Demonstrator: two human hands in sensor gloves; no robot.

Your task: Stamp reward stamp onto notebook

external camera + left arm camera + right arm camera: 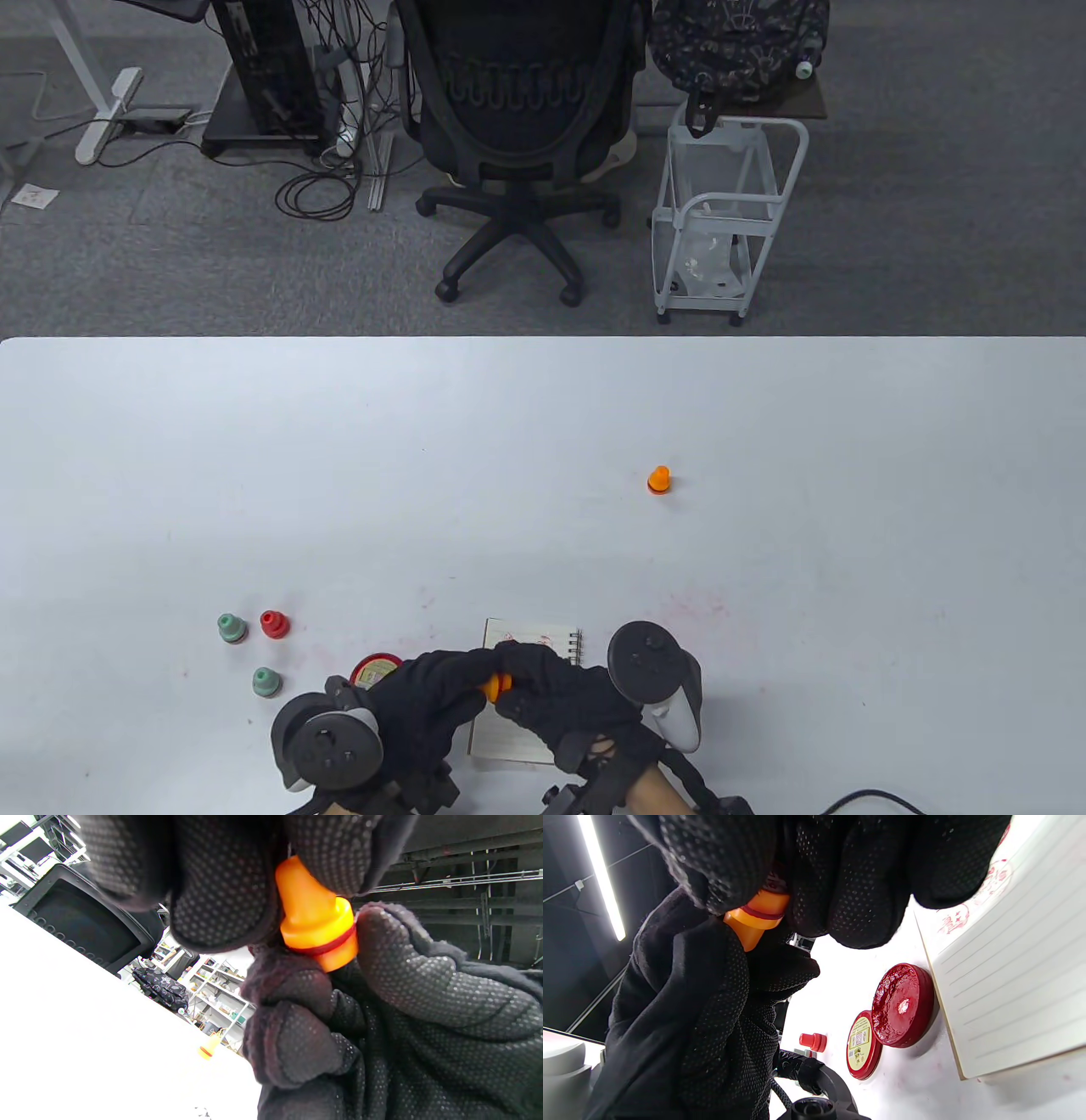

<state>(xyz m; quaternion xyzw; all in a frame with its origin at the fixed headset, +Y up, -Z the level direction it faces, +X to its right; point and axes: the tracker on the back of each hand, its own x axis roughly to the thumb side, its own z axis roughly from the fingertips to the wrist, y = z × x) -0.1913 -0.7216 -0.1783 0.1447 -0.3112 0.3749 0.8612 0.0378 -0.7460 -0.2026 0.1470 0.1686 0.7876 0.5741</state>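
Note:
Both gloved hands hold one orange stamp (pixel 495 686) just above the notebook's left edge. In the left wrist view my left hand (pixel 288 866) pinches the narrow top of the stamp (pixel 316 921), while the right hand's fingers (pixel 407 984) wrap its wide base with the red ring. In the right wrist view my right hand (pixel 772 891) grips that base (pixel 755 921). The lined notebook (pixel 543 643) lies open under the hands, with red stamp marks near its top (pixel 967 908). Its lower half is hidden in the table view.
An open red ink pad (pixel 901 1005) and its lid (pixel 863 1046) lie left of the notebook. Two green stamps (pixel 230 628) (pixel 266 682) and a red stamp (pixel 274 625) stand further left. A second orange stamp (pixel 658 480) stands mid-table.

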